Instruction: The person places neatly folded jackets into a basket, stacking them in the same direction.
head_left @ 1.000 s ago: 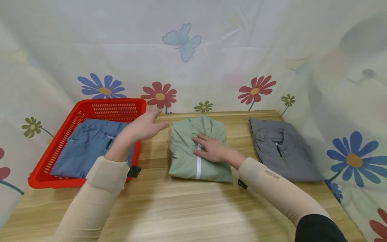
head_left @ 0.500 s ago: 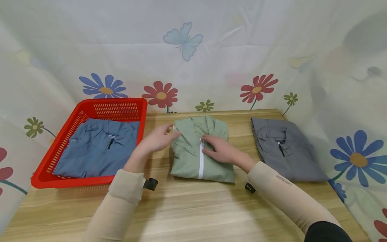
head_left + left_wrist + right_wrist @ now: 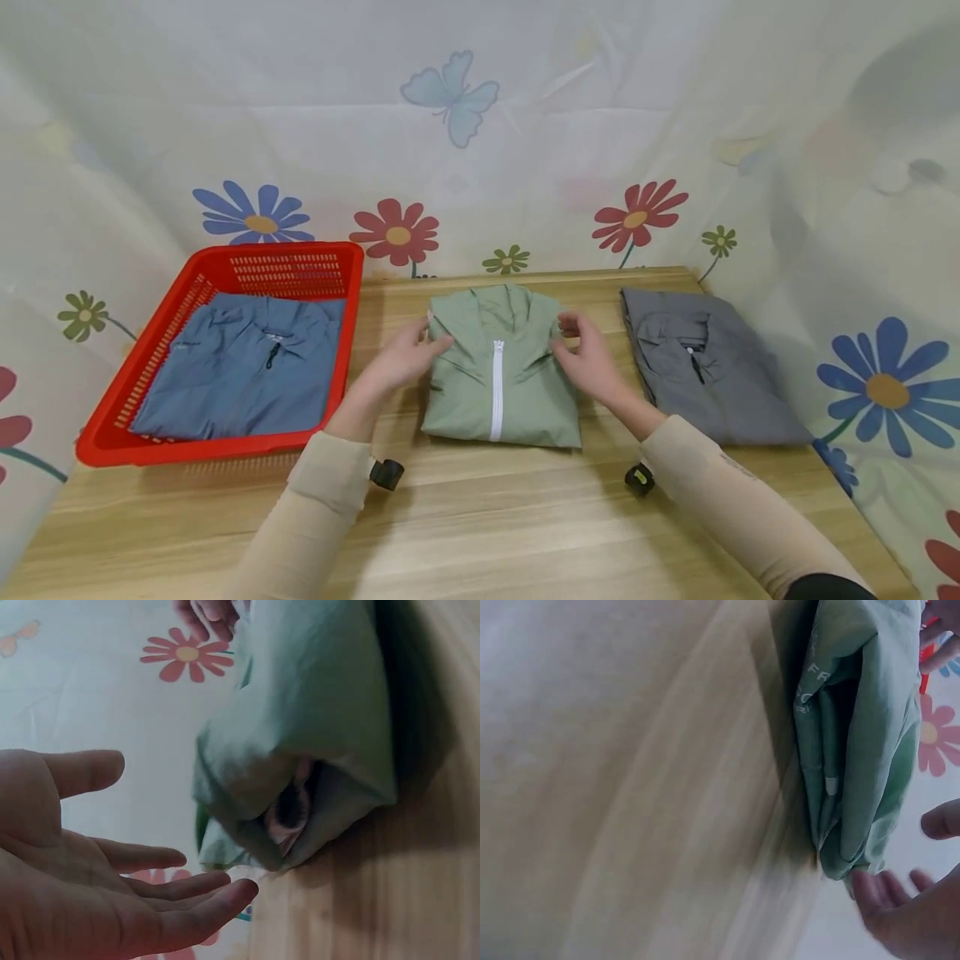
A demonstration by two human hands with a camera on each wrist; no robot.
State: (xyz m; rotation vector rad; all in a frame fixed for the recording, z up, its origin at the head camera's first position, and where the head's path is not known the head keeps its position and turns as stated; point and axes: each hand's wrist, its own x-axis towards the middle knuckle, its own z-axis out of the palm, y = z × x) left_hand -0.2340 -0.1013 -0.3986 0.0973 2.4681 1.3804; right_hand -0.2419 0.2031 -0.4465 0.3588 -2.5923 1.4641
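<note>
A folded light green jacket point(image 3: 461, 392) with a white zipper lies flat on the wooden table. My left hand point(image 3: 401, 358) is at its left edge; in the left wrist view that hand's fingers extend loosely near the jacket's folded side point(image 3: 315, 697), with the thumb apart. On the opposite side, my right hand point(image 3: 592, 358) has its fingertips right at the jacket's right edge. The right wrist view shows the layered folds point(image 3: 870, 742) with printed white letters, and the right hand's relaxed fingers close by.
To the left stands a red plastic basket point(image 3: 352, 333) holding a folded blue garment point(image 3: 240, 375) with a dark zipper pull. A folded grey garment point(image 3: 720, 392) lies on the right of the table point(image 3: 480, 517). A flowered cloth point(image 3: 525, 150) hangs behind.
My left hand has come from over the basket to the green jacket's left edge. The right hand has moved off the jacket's front to its right edge. The jacket stays in place.
</note>
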